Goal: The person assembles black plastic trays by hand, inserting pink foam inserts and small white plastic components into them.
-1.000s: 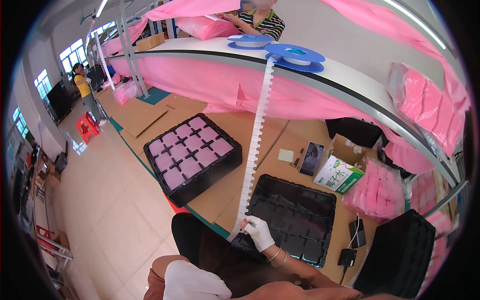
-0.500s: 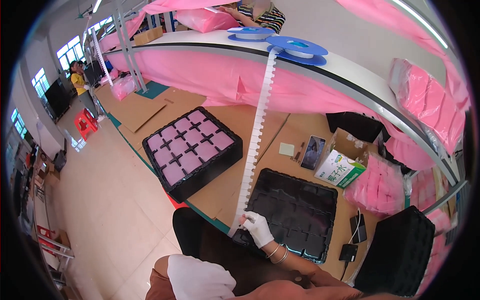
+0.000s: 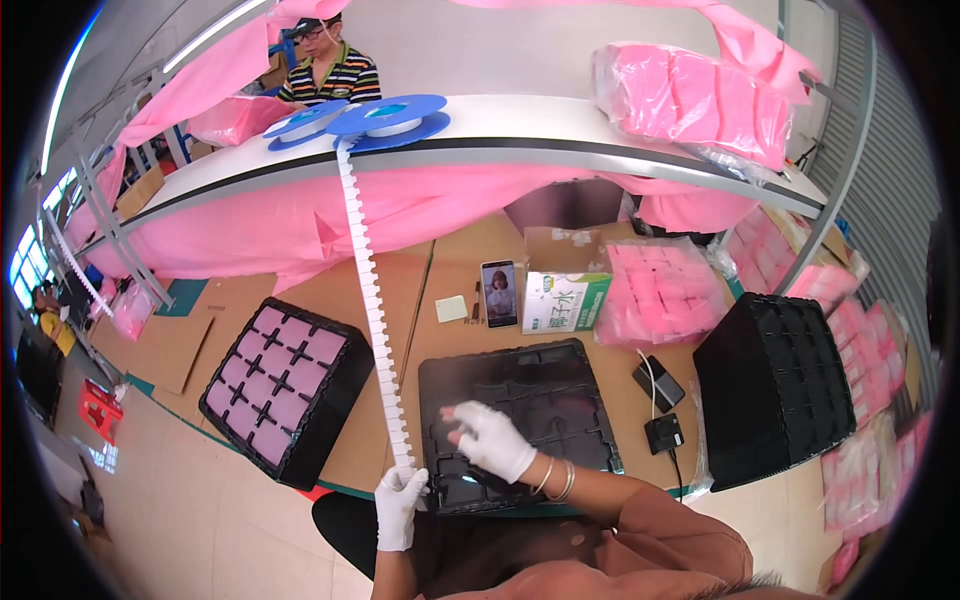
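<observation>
At ten o'clock from the left hand (image 3: 399,508) stood a pink-filled tray (image 3: 330,420). A white strip (image 3: 367,280) ran from a blue reel (image 3: 430,104) at twelve to that hand's pinch; it looked light, bendy and easily creased, best gripped by its edges. The right hand (image 3: 494,443), fingers parted, hung at two over a black tray (image 3: 565,405).

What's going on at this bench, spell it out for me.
A person in white gloves has the left grip closed on the lower end of a white notched strip, which runs down from a blue reel on the white shelf. The right grip is over the black tray, with nothing visible in it; whether it touches the tray is unclear. Farther left stands a deeper black tray filled with pink pieces.
</observation>
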Action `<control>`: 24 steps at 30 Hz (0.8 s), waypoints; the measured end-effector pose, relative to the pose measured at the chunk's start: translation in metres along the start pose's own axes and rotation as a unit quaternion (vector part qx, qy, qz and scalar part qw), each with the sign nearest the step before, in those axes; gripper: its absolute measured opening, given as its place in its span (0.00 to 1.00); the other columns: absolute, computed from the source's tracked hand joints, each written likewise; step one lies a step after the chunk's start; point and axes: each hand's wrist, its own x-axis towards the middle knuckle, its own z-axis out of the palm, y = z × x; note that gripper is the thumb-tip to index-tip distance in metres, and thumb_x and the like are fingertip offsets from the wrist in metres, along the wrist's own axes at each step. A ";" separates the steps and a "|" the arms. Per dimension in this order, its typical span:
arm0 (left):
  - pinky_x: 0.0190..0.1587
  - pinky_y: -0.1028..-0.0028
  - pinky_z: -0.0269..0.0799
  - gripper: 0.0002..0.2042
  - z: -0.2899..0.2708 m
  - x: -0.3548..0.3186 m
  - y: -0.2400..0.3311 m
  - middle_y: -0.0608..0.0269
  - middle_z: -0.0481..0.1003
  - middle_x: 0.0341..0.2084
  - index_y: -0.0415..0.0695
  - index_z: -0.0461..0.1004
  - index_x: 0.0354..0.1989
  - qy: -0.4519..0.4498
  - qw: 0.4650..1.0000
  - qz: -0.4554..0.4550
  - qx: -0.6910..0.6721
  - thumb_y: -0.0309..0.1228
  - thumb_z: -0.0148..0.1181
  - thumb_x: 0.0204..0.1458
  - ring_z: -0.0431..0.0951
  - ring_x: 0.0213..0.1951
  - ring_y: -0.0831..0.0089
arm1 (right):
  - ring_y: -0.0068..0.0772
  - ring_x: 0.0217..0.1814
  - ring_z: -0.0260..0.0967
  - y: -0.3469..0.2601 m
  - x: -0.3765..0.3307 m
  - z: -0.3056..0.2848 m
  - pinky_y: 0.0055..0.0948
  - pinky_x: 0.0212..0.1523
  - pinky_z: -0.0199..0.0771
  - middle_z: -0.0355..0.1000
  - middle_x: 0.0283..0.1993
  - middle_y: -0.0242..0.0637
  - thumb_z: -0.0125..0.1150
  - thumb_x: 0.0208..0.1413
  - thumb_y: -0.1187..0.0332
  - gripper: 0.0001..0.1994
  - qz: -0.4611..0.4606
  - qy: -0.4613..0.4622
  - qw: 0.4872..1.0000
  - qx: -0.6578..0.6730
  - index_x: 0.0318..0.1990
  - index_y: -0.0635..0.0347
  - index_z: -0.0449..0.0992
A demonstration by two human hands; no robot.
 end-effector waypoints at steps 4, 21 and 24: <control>0.52 0.72 0.66 0.23 -0.014 0.007 0.000 0.54 0.71 0.47 0.36 0.64 0.55 0.069 0.985 0.153 0.027 0.26 0.61 0.52 0.72 0.50 0.69 | 0.27 0.28 0.69 0.000 0.060 -0.139 0.24 0.33 0.69 0.71 0.32 0.37 0.57 0.47 0.78 0.12 -0.115 0.323 0.925 -0.166 0.41 0.62 0.73; 0.51 0.68 0.67 0.16 -0.054 -0.003 -0.010 0.57 0.68 0.49 0.37 0.68 0.50 0.224 0.947 0.115 0.201 0.31 0.56 0.56 0.69 0.50 0.67 | 0.53 0.39 0.73 -0.104 0.229 -0.424 0.41 0.41 0.75 0.72 0.38 0.50 0.62 0.47 0.63 0.14 -0.030 0.282 0.680 -0.677 0.37 0.63 0.72; 0.50 0.70 0.68 0.15 -0.065 -0.007 -0.006 0.57 0.68 0.49 0.37 0.68 0.50 0.242 0.941 0.130 0.196 0.30 0.54 0.57 0.70 0.49 0.68 | 0.58 0.45 0.71 -0.148 0.256 -0.448 0.51 0.47 0.75 0.68 0.38 0.47 0.55 0.56 0.68 0.11 -0.001 0.418 0.897 0.144 0.43 0.64 0.69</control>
